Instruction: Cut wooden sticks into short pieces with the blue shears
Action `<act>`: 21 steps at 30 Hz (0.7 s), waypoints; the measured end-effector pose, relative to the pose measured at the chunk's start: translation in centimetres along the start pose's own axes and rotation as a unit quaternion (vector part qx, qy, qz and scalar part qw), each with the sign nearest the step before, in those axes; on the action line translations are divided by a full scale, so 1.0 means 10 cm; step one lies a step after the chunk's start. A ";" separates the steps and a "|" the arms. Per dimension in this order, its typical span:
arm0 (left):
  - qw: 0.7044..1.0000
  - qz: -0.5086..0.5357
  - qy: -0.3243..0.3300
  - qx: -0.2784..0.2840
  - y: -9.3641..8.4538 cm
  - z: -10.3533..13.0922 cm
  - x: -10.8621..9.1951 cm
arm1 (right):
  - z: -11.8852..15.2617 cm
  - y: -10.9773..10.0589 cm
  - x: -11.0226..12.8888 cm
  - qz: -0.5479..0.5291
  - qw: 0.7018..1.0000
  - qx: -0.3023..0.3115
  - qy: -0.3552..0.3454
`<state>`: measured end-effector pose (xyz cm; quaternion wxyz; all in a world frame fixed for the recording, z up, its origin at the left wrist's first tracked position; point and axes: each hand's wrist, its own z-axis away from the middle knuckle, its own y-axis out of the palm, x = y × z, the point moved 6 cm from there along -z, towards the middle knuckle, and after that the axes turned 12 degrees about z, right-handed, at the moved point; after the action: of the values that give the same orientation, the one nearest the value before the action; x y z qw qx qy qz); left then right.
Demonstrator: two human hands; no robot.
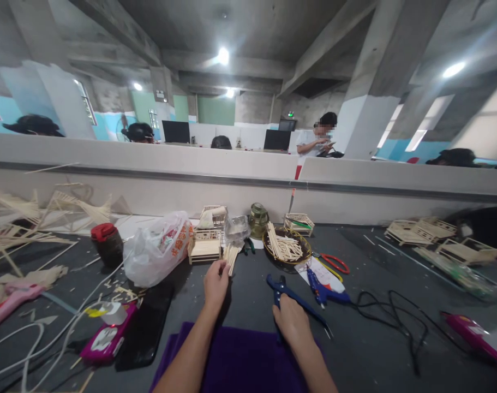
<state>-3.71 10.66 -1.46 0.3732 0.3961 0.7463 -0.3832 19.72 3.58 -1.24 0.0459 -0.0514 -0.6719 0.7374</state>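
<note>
No text is legible, even red print [182,241] on the plastic bag [152,255].

At the left of the frame, a white plastic bag [154,256] sits on the bench [354,349] beside a dark jar [109,250] with a red lid. Lower left, a black flat device [147,327] lies near a magenta power strip [109,339]. Beyond the pale partition [232,164], upper right of centre, a person [307,147] stands.

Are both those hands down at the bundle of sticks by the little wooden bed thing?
No, only the left hand is at the pale sticks; the right hand is on a blue tool.
</note>
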 end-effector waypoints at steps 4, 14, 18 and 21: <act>1.000 0.000 0.028 -0.005 -0.01 0.01 -0.03 | -0.05 -0.10 0.04 0.004 1.000 -0.005 -0.005; 0.999 0.023 0.030 0.007 0.04 0.02 -0.05 | -0.74 -0.61 -0.21 -0.052 0.992 -0.116 0.004; 0.998 0.058 0.016 0.004 0.06 0.01 -0.02 | -1.31 -0.67 -0.20 -0.066 0.991 -0.117 0.024; 0.996 0.093 -0.013 0.002 0.08 0.00 0.02 | -1.66 -0.59 -0.22 -0.073 0.992 -0.096 0.043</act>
<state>-3.05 11.04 -1.88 0.4161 0.4597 0.7003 -0.3537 24.20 20.24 3.17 0.1234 -0.0386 -0.7390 0.6612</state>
